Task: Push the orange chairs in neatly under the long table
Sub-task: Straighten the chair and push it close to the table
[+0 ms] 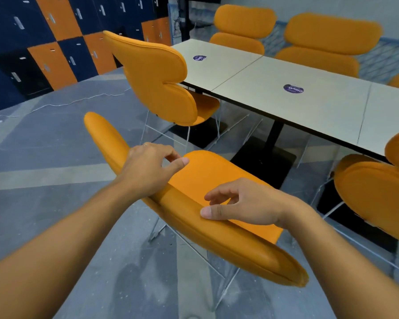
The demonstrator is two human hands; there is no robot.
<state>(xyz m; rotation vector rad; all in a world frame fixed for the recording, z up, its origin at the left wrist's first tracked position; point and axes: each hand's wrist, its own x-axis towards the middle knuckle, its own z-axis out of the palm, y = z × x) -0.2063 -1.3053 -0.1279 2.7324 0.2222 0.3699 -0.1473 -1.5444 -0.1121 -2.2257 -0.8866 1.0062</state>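
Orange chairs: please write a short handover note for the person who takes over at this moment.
Left hand lies over the backrest of the nearest chair; whether its grip is closed is unclear.
Right hand: thumb on the same backrest, fingers curled off it, no grip.
That chair stands clear of the long table, turned askew.
Done: the far-side chairs look pushed in.
To do: straighten this chair and push it in, then the angled chair at the table's end.

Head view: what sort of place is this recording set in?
Probably a staff break room or canteen with locker storage. There is a wall of blue and orange lockers, a long table made of joined pale tops, and matching orange chairs set along both sides.
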